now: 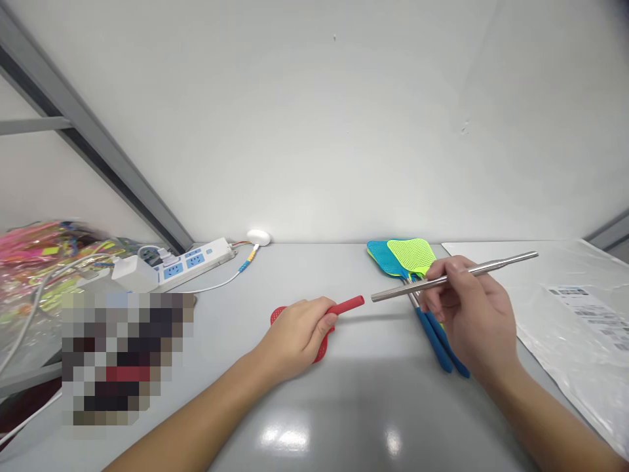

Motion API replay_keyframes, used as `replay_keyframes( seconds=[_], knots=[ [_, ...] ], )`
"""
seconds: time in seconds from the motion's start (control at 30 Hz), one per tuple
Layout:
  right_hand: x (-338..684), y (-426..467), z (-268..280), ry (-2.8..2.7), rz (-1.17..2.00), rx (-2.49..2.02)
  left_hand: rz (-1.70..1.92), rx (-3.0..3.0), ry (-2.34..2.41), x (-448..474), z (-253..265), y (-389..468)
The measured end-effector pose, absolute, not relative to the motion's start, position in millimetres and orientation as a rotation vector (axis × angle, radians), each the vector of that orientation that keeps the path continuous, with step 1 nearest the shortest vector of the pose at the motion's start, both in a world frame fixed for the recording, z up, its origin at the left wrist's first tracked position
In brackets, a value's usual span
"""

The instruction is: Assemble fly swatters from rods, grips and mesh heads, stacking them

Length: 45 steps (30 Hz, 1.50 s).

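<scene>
My left hand (299,334) is closed over a red fly swatter head (320,351); its perforated edges show around my fingers. The head's red tube-like neck (350,305) sticks out to the right. In my right hand (474,314) is a silver metal rod (491,265), pinched between thumb and fingers and tilted up to the right. Its left end is a short gap from the red neck, roughly in line with it. Behind my right hand lie fly swatters with a blue head (386,257), a yellow-green head (413,254) and blue handles (435,341).
A white power strip (196,262) with plugs and cables sits at the back left, near a small white device (259,237). Bagged colourful items (44,269) lie far left beside a pixelated patch. A white plastic bag (555,328) with a label covers the right side.
</scene>
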State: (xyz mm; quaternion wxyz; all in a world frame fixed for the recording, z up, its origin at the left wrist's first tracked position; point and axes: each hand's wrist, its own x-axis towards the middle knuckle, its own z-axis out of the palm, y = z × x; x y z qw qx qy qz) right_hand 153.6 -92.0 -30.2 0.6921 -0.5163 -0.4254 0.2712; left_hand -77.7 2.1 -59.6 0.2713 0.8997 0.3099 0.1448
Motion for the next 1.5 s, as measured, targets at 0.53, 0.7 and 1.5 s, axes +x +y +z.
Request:
replay_keyframes(
  seconds=[0.53, 0.7, 1.5],
  knots=[
    [140.7, -86.6, -41.6, -0.874, 0.861, -1.096, 0.383, 2.582, 0.718, -79.3, -57.3, 0.6],
    [115.6, -94.9, -51.0, -1.118, 1.121, -1.104, 0.537, 2.65, 0.551, -78.7, -62.2, -4.0],
    [144.4, -86.9, -42.2, -1.494, 0.283, -1.673, 0.733, 2.368, 0.631, -82.8, -58.4, 1.4]
  ],
)
